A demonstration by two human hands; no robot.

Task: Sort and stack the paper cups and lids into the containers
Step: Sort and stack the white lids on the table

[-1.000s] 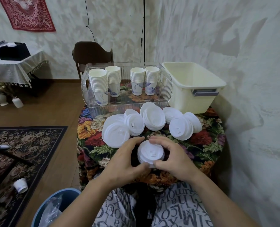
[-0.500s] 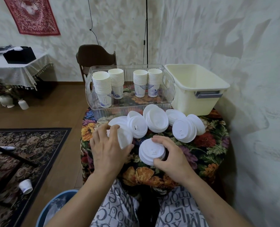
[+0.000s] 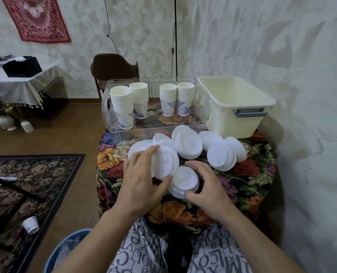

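Nearest, left hand pinching a tilted lid stack, right hand curled round a lower lid stack on the floral tablecloth. Beyond, loose lid piles crowding the clear bin of stacked paper cups, cream tub beside it.

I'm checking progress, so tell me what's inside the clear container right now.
The clear container holds four stacks of paper cups, standing upright. No lids show inside. Its floor behind the stacks is hidden.
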